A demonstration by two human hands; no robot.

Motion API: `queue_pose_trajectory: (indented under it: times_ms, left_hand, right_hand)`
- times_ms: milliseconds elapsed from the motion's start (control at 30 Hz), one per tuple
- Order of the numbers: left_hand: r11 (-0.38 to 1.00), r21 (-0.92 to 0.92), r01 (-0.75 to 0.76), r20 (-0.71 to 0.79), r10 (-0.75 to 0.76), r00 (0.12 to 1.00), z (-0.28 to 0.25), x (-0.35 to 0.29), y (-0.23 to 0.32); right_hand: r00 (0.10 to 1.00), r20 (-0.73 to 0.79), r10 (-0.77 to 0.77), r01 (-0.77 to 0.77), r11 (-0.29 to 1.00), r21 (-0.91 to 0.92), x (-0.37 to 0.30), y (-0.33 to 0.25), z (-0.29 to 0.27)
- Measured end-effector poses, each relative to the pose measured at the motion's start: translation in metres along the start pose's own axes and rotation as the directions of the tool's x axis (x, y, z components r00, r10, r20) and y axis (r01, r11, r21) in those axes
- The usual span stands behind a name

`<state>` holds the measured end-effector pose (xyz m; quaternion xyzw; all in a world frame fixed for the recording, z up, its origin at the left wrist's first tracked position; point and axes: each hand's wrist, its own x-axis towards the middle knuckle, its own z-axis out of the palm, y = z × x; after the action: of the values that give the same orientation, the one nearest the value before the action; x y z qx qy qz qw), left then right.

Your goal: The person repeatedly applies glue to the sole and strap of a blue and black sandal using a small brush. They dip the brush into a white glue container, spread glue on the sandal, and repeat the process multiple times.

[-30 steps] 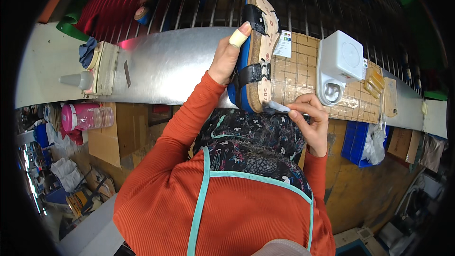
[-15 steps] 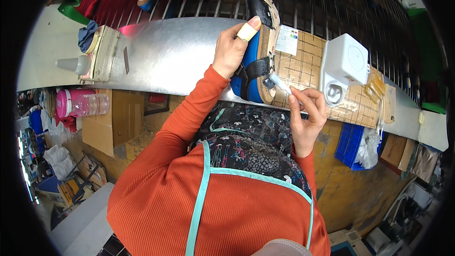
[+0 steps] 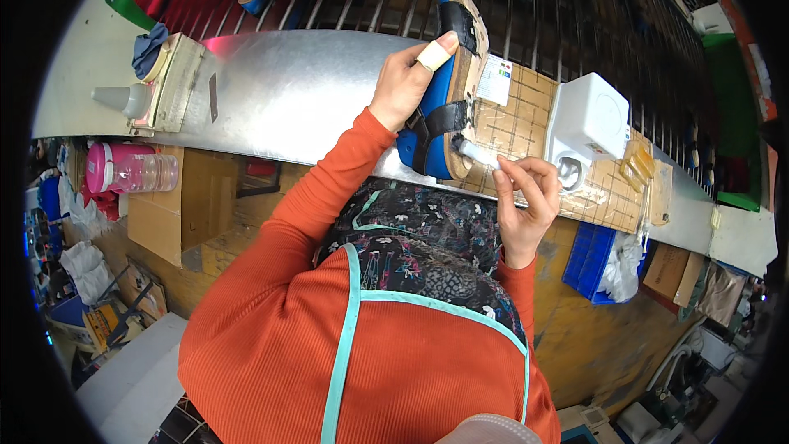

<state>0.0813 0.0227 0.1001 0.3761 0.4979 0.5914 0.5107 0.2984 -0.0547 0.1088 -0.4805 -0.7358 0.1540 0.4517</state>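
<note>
My left hand, a pale wrap round its thumb, grips a blue shoe last held nearly upright above the bench's front edge. Black straps cross the last, and their ends fold over the tan insole that faces right. Between the thumb and fingers of my right hand is a small brush with a white handle. Its dark tip meets the insole edge near the lower strap; whether it presses on strap or insole I cannot tell.
On a wrapped cardboard sheet to the right stands a white dispenser with a small cup opening. Amber blocks lie beyond it. Metal roller bars run behind the bench. At left are a wooden block and grey cone.
The brush tip has shifted slightly up and left along the insole edge, with my right hand following. The last sits a little lower and further right in view.
</note>
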Motion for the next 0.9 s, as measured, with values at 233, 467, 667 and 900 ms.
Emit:
queue_pose_trajectory:
  times_ms: [233, 467, 667, 900]
  left_hand:
    - [0.962, -0.104, 0.254, 0.145, -0.238, 0.96, 0.0, 0.01, 0.007]
    - [0.886, -0.192, 0.423, 0.369, -0.335, 0.867, 0.01, 0.015, 0.012]
    - [0.779, -0.178, 0.602, 0.476, -0.467, 0.745, 0.013, 0.007, 0.019]
    - [0.526, -0.242, 0.815, 0.692, -0.495, 0.525, -0.003, -0.019, 0.01]
  right_hand:
    - [0.994, 0.1, -0.038, 0.035, 0.999, 0.026, 0.009, 0.002, -0.011]
    - [0.97, 0.112, -0.215, 0.214, 0.977, 0.02, 0.029, -0.001, -0.017]
    - [0.909, 0.175, -0.378, 0.38, 0.925, 0.025, 0.054, -0.013, -0.025]
    - [0.832, 0.28, -0.479, 0.459, 0.878, 0.136, 0.08, -0.026, -0.02]
